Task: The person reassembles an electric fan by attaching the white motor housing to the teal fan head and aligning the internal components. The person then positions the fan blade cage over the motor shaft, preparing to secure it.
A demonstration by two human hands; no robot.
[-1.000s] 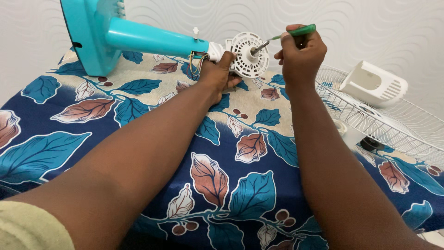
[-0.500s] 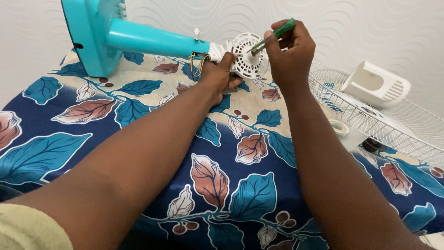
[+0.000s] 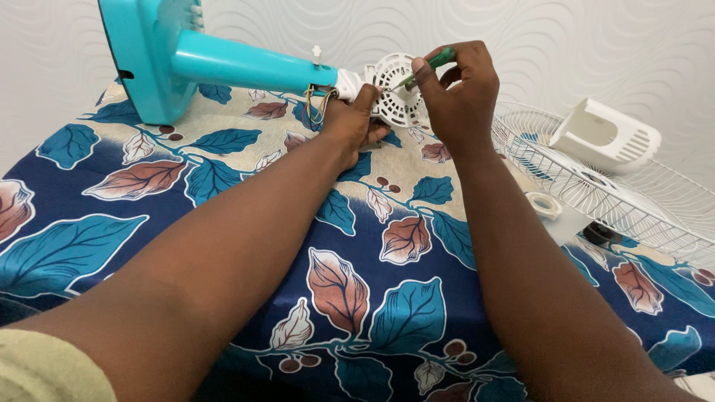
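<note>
**A:** Where does the work sit on the bed [image 3: 89, 223], and how much room is there?

**B:** At the far edge, close against the patterned wall [image 3: 521, 37]. The fan [image 3: 238, 63] lies on its side along that edge, its teal base [image 3: 138, 56] toward the far left corner and its white motor [image 3: 398, 93] near the middle. Behind it there is almost no gap to the wall. In front, the leaf-print sheet [image 3: 372, 298] lies open down to the near edge, crossed only by the two forearms.

**A:** And to the right?

**B:** Crowded. A white wire grille [image 3: 640, 201] overhangs the right edge, with a white cover [image 3: 607, 134] resting on it. A small white ring [image 3: 543, 204] and a black cap [image 3: 597, 232] lie just beside the grille's near rim.

**A:** What are the hands doing?

**B:** The left hand [image 3: 350, 123] grips the fan's neck just below the motor, fingers curled around it. The right hand [image 3: 458, 93] has its fingers pressed together around a green-handled screwdriver [image 3: 423, 67], the tip set against the motor's face.

**A:** How does the fan look?

**B:** The teal stem [image 3: 246, 65] runs from base to motor. Coloured wires [image 3: 316, 100] hang loose in a loop where stem meets neck. The motor's face is round, white and slotted with vents; the right hand hides part of it.
</note>
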